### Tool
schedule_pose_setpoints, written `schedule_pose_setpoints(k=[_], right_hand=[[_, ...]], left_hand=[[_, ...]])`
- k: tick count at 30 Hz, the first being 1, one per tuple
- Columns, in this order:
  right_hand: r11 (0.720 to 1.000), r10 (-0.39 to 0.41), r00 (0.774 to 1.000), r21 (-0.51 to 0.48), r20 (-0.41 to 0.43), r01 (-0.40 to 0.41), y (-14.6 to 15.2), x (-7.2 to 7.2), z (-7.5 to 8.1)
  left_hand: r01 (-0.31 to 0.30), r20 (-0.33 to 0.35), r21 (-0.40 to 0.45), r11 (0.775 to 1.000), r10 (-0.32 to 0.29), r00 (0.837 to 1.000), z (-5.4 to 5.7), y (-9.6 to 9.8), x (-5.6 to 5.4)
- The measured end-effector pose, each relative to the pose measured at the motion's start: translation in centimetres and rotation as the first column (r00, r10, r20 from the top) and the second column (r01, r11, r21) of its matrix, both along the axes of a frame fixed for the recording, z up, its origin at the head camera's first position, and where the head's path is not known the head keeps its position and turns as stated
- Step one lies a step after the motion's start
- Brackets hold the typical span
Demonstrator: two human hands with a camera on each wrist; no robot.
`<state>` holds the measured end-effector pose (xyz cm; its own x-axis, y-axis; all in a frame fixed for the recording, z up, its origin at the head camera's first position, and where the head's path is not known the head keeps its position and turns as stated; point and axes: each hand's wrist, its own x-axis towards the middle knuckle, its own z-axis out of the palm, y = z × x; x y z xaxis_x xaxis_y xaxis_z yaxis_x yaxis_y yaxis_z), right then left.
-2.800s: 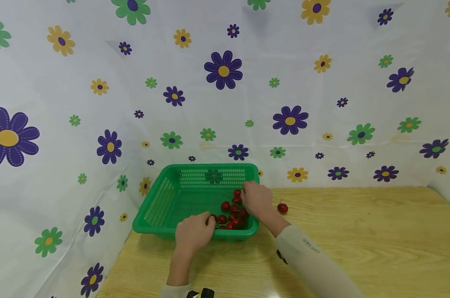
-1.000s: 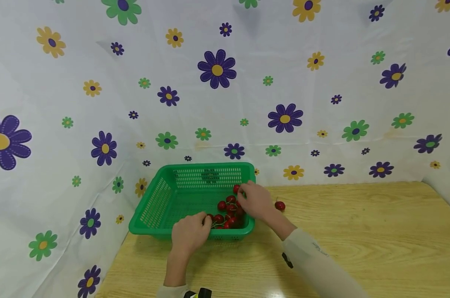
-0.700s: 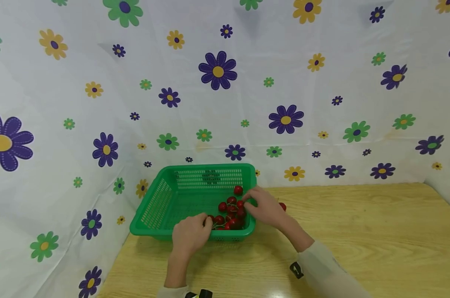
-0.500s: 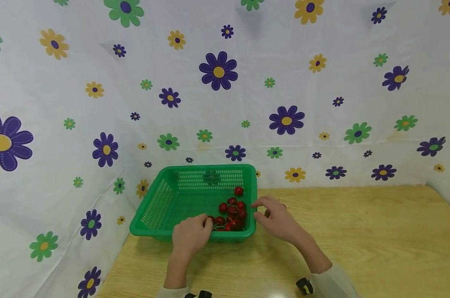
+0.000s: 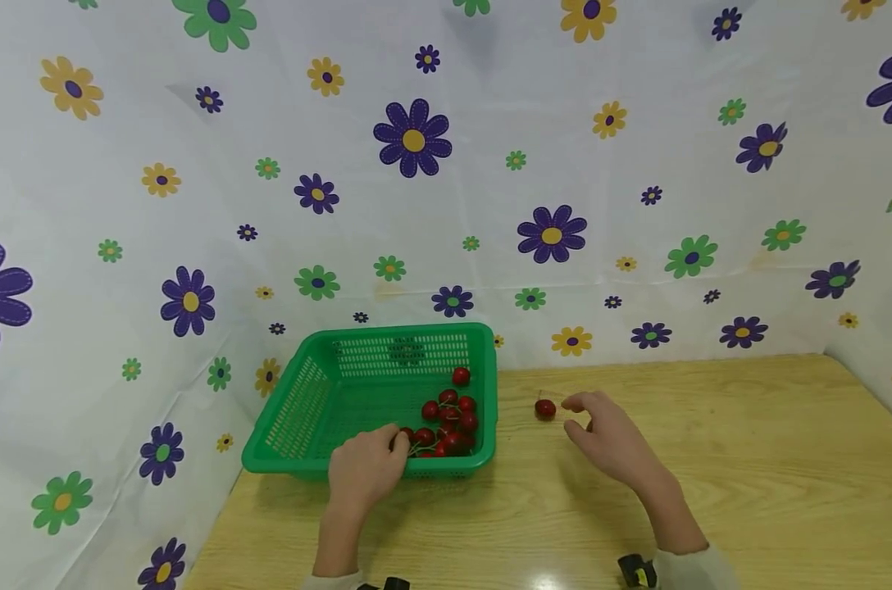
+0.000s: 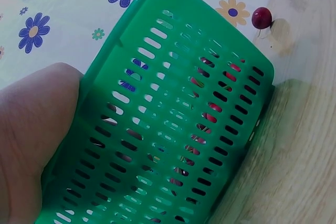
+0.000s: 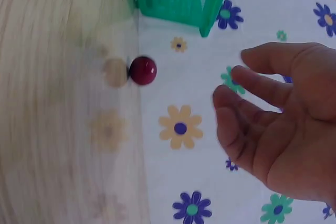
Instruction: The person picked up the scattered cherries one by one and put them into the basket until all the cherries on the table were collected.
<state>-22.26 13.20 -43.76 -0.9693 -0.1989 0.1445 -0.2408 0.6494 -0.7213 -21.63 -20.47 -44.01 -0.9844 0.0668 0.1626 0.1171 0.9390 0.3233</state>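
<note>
With its fingers curled over the near rim of a green plastic basket (image 5: 488, 393), my left hand (image 5: 368, 467) grips it; in the left wrist view the palm side lies against the outer wall (image 6: 157, 93). Dark red cherries (image 5: 448, 415) with green stems are heaped in the basket's right part, some beside the left fingertips. A single cherry (image 5: 545, 409), stem up, lies on the table to the right of the basket. Just right of it my right hand (image 5: 612, 442) hovers, thumb and fingers parted around nothing; the right wrist view shows the lone cherry (image 7: 143, 70) apart from the fingertips.
The wooden table (image 5: 712, 459) extends to the right and toward me. A white cloth (image 5: 490, 188) printed with flowers hangs behind and on both sides, close to the basket's back. The basket's left part shows its bare floor (image 5: 350, 410).
My right hand has lifted away from the cherries in the basket, crossed its right rim and passed the lone cherry, holding nothing. The left hand keeps its grip on the rim.
</note>
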Motion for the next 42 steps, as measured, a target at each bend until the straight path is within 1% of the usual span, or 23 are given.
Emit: schedule_pose_setpoints(k=[4, 7, 9, 12, 15, 22, 27, 33, 42], right_hand=[[0.993, -0.001, 0.995, 0.115, 0.097, -0.011, 1.4, 0.3, -0.8], [0.981, -0.023, 0.979, 0.194, 0.203, -0.017, 2.2, 0.4, -1.5], [0.972, -0.037, 0.966, 0.234, 0.257, -0.025, 2.6, 0.4, -1.9], [0.968, -0.040, 0.955, 0.248, 0.294, -0.036, 3.0, 0.5, -2.6], [0.967, -0.035, 0.960, 0.254, 0.277, -0.038, 3.1, 0.5, -3.0], [0.954, -0.009, 0.970, 0.292, 0.241, -0.063, 2.6, 0.3, -3.3], [0.961, 0.021, 0.974, 0.266, 0.224, -0.082, 2.2, 0.2, -3.5], [0.967, 0.051, 0.971, 0.232, 0.235, -0.108, 1.9, 0.1, -3.5], [0.970, 0.066, 0.970, 0.213, 0.235, -0.118, 1.6, 0.0, -3.7]], left_hand=[[-0.002, 0.007, -0.002, 1.000, 0.002, 1.000, 0.1, -0.1, 0.0], [-0.001, 0.000, -0.003, 1.000, 0.001, 1.000, 0.1, -0.1, 0.0], [-0.001, -0.002, -0.006, 1.000, 0.001, 1.000, 0.0, -0.2, 0.0], [0.001, -0.004, -0.008, 1.000, -0.001, 1.000, 0.0, -0.2, 0.0], [0.003, -0.009, -0.007, 1.000, -0.003, 1.000, -0.1, -0.2, 0.0], [0.002, -0.011, -0.008, 1.000, -0.002, 1.000, -0.2, -0.1, -0.1], [0.001, -0.010, -0.004, 1.000, -0.001, 1.000, -0.4, -0.1, 0.0], [0.002, -0.017, 0.000, 1.000, -0.002, 1.000, -0.4, -0.1, 0.0], [0.004, -0.017, -0.003, 1.000, -0.004, 1.000, -0.1, 0.0, 0.0]])
